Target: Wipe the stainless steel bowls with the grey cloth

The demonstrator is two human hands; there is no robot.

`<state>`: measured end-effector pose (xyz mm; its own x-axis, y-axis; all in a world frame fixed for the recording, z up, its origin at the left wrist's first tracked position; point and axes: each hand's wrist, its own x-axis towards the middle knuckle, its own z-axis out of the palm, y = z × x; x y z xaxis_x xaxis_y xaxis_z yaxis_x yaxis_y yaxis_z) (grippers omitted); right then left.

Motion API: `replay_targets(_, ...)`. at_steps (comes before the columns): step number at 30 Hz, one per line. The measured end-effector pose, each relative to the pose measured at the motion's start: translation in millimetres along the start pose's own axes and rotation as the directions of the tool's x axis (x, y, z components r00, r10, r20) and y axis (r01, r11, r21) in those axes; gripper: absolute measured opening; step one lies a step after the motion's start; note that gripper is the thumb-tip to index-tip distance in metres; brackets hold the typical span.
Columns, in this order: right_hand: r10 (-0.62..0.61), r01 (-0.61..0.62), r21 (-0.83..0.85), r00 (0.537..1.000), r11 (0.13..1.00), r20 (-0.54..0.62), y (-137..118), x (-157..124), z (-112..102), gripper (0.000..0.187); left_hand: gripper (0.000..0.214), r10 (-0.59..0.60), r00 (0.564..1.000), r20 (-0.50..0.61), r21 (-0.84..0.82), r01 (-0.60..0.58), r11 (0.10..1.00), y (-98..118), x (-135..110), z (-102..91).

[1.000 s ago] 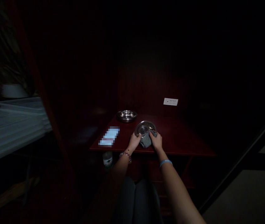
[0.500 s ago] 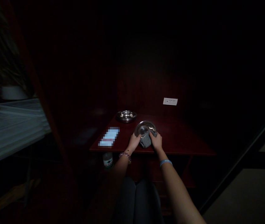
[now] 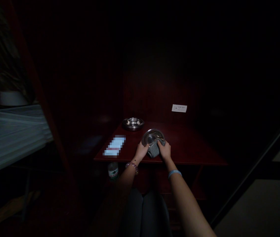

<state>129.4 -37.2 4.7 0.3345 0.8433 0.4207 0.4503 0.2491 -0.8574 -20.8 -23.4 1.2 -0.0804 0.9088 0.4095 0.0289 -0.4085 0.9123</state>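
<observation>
A shiny round metal plate [image 3: 150,137] is tilted up toward me above the front of the dark red desk [image 3: 191,148]. My left hand [image 3: 142,150] grips its lower left rim, thumb on the inner face. On the right side, my right hand [image 3: 165,149] is closed on a grey cloth [image 3: 154,150], which is folded over the plate's lower right rim. The right thumb presses the cloth against the metal; the fingers behind the plate are hidden. Farther back on the left lie more metal plates [image 3: 133,123], apparently stacked.
A blurred-out bright phone-like rectangle [image 3: 115,145] lies on the desk's left. Below the desk edge stands a bottle [image 3: 113,171]. A white socket [image 3: 179,108] is on the back wall. Stacked clear plastic lids or trays [image 3: 13,135] sit at far left, beyond a dark panel.
Almost nothing differs. Both hands keep their hold on the plate and cloth, and the whole view has shifted very slightly.
</observation>
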Motion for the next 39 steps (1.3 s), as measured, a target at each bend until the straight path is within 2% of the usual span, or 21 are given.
replay_targets(13,-0.007,0.007,0.001,1.0,1.0,0.0,0.0,0.0,0.3,0.038,0.023,-0.022,0.999,-0.034,0.075,0.025,0.997,-9.8,2.9,-0.2)
replay_targets(39,-0.002,0.002,-0.028,1.0,1.0,0.006,1.6,1.1,1.0,0.037,0.025,-0.01,0.998,-0.059,0.13,0.017,0.991,-13.1,5.3,-0.2)
